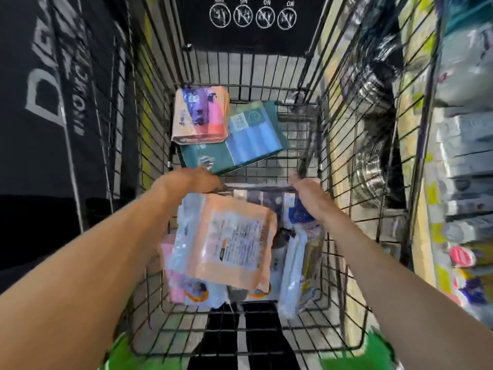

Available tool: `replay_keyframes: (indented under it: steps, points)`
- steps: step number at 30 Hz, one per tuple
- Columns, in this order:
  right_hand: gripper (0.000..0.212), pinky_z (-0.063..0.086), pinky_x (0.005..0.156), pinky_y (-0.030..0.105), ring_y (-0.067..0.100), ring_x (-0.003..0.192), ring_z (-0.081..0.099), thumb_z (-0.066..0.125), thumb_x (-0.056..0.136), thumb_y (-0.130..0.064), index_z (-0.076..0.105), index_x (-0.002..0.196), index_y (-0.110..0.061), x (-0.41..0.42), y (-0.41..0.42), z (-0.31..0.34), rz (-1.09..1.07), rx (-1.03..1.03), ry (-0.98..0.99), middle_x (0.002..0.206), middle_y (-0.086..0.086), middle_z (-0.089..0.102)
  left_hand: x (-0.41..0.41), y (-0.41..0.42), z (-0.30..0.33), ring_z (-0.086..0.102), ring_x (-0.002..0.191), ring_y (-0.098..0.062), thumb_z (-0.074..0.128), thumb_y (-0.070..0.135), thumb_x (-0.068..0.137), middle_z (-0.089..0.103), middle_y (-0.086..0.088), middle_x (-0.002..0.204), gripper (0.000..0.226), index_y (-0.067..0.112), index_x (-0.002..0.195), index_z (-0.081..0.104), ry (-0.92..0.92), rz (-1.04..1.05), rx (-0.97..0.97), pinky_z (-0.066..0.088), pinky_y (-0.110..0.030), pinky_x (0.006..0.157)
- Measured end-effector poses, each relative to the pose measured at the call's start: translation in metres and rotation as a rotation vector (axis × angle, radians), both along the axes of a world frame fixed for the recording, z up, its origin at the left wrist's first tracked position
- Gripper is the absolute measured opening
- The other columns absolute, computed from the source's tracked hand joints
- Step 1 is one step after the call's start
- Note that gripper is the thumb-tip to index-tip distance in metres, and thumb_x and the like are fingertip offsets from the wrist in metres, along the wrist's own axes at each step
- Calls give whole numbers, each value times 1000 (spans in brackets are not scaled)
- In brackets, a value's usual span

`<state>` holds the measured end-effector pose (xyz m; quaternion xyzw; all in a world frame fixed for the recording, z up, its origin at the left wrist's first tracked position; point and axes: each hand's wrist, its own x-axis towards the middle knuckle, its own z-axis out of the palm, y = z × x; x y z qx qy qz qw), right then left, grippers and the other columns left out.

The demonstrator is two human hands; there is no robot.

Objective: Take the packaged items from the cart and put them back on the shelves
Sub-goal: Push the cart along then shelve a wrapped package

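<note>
Both bare arms reach into the black wire cart [344, 145]. The left hand [198, 180] and right hand [306, 192] touch the top edge of an orange plastic packet [234, 241]. The picture is too blurry to tell if the fingers are gripping it.

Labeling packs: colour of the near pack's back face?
Peach-orange with a pale printed label; head view.
</note>
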<state>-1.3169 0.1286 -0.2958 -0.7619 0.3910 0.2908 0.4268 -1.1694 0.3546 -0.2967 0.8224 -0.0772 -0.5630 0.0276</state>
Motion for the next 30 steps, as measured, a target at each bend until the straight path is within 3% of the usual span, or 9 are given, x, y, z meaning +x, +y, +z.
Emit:
replay_keyframes:
  steps: [3, 7, 9, 12, 15, 18, 21, 24, 30]
  points:
    - [47, 41, 99, 41, 34, 119, 57, 34, 103, -40, 67, 105, -7, 6, 1, -9, -11, -67, 76, 129, 20, 60, -5, 12, -9, 71, 96, -42, 62, 66, 73, 63, -20, 125, 75, 8, 121, 60, 174, 295, 43, 60, -45, 71]
    - [43, 51, 85, 39, 30, 89, 65, 45, 77, -40, 67, 91, -5, 15, -6, -25, -126, -5, 179, 101, 16, 70, -17, 29, -21, 68, 88, -35, 59, 60, 87, 68, -18, 105, 56, 9, 110, 62, 203, 565, 55, 58, -45, 84]
    - [43, 48, 74, 35, 28, 82, 63, 44, 74, -38, 64, 95, -6, 23, -7, -22, -99, 40, 210, 98, 13, 68, -15, 35, -17, 70, 93, -34, 65, 61, 76, 70, -16, 107, 63, 7, 109, 64, 245, 601, 84, 56, -50, 95]
    - [27, 47, 78, 39, 28, 76, 63, 48, 72, -35, 59, 82, -12, 27, -5, -10, -122, 122, 278, 83, 13, 67, -14, 43, -14, 70, 97, -37, 78, 58, 54, 70, -19, 112, 75, 7, 108, 64, 224, 679, 79, 54, -47, 95]
    - [15, 41, 69, 36, 25, 66, 53, 45, 80, -27, 48, 75, -14, 31, -2, -1, -109, 151, 295, 70, 10, 56, -24, 37, -6, 64, 90, -32, 74, 52, 66, 64, -15, 96, 48, 12, 91, 62, 208, 725, 24, 48, -45, 100]
    - [11, 39, 57, 30, 21, 59, 49, 40, 88, -20, 46, 82, -13, 37, 2, -3, -122, 122, 304, 71, 7, 51, -27, 29, -2, 65, 93, -32, 65, 44, 83, 66, -13, 95, 37, 11, 99, 62, 201, 807, -17, 47, -50, 104]
    - [24, 40, 49, 25, 19, 52, 52, 50, 84, -29, 56, 95, -9, 39, 4, -12, -114, 74, 353, 75, 8, 60, -25, 27, -2, 58, 84, -26, 66, 36, 84, 63, -12, 88, 28, 9, 92, 58, 185, 860, -27, 48, -38, 96]
    - [22, 41, 51, 25, 20, 52, 53, 56, 85, -31, 58, 95, -11, 40, 2, -17, -82, 49, 380, 72, 8, 62, -29, 29, -2, 54, 67, -21, 65, 42, 87, 59, -4, 72, 30, 15, 77, 57, 176, 892, -15, 50, -33, 80]
    - [30, 55, 64, 31, 24, 71, 68, 70, 80, -31, 64, 96, -7, 36, 0, -17, -155, -21, 318, 93, 15, 74, -28, 28, -8, 60, 80, -25, 60, 42, 92, 64, -6, 84, 31, 16, 76, 57, 177, 955, -10, 53, -39, 94]
